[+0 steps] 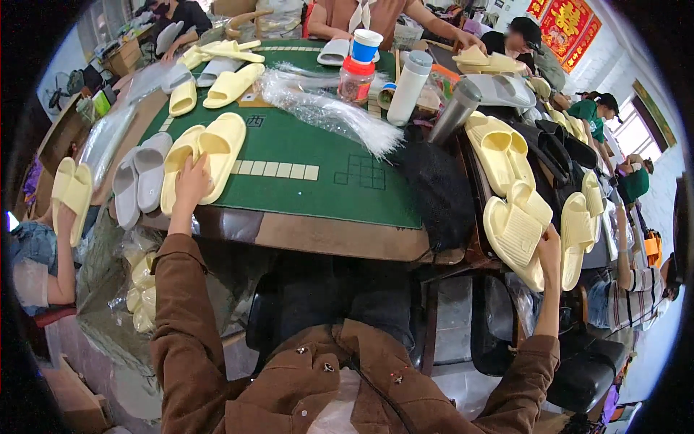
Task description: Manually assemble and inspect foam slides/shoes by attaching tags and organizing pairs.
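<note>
On the green mat [289, 192] at the left stands a pair of pale yellow slippers [225, 148], side by side with toes toward me. My left hand [191, 179] grips them where their inner edges meet. A grey pair of slippers [139, 177] sits just left of that pair. At the right table edge, my right hand [549, 249] holds the side of a ribbed yellow slipper [510, 235], its fingers partly hidden behind it. Another yellow slipper [531, 206] overlaps this one, and a further yellow pair [499, 148] lies beyond.
A bundle of clear plastic strips [325, 108] lies mid-table near a white bottle [410, 87], a steel flask [455, 108] and a red-lidded jar [356, 79]. A black cloth bag [439, 192] hangs at the right corner. Co-workers sit around, one at left holding yellow slippers [70, 199].
</note>
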Demonstrator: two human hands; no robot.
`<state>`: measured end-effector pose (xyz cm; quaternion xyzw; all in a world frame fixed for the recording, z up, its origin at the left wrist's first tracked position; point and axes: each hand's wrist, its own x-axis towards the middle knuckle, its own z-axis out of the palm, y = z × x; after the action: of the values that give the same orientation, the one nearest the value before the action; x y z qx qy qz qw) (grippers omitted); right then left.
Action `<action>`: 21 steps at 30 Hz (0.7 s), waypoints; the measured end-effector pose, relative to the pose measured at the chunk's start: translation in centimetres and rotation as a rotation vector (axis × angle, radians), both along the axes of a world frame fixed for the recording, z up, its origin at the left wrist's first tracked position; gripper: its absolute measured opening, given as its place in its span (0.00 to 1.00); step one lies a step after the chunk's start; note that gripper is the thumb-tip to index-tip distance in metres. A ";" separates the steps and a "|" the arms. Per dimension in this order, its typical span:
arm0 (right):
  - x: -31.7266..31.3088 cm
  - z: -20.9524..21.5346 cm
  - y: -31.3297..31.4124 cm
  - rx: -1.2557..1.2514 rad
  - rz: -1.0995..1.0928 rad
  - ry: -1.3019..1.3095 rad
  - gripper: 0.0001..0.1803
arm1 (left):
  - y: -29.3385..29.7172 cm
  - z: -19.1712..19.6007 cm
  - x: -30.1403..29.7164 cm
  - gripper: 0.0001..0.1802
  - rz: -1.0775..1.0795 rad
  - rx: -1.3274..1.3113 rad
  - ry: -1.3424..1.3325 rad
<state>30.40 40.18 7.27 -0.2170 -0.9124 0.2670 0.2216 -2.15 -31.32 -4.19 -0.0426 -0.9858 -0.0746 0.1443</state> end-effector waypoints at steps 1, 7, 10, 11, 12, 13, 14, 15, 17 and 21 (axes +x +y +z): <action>0.1 -0.6 0.6 0.078 -0.059 -0.008 0.16 | -0.8 0.1 -0.4 0.30 0.042 -0.003 -0.017; 0.6 3.0 -7.8 -0.242 0.081 0.165 0.18 | 0.7 2.0 1.3 0.24 0.187 -0.105 0.066; -0.5 4.0 -11.8 -0.289 0.206 0.174 0.13 | 3.8 3.2 4.9 0.24 0.043 -0.069 0.348; -1.4 4.2 -14.0 -0.340 0.229 0.142 0.13 | 4.2 3.4 5.8 0.25 -0.034 -0.015 0.342; -2.3 4.3 -16.2 -0.386 0.245 0.108 0.12 | 5.1 3.3 6.8 0.24 -0.143 0.086 0.344; -3.0 4.5 -18.0 -0.382 0.291 0.089 0.13 | 6.6 3.7 7.7 0.23 -0.192 0.164 0.302; -3.7 4.5 -19.6 -0.377 0.330 0.068 0.14 | 8.3 3.8 8.3 0.22 -0.247 0.242 0.257; -5.0 4.1 -21.4 -0.323 0.373 0.042 0.15 | 9.2 3.6 8.9 0.22 -0.248 0.237 0.253; -7.3 2.9 -24.8 -0.268 0.445 0.050 0.18 | 10.5 3.9 10.5 0.20 -0.382 0.402 0.207; -12.6 -1.5 -28.9 -0.337 0.423 0.055 0.22 | 13.6 6.3 13.3 0.18 -0.389 0.585 0.105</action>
<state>17.78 11.25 5.72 -0.0482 -0.8737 0.4614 0.1466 11.17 -17.69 2.11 -0.1903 -0.8875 -0.3774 0.1838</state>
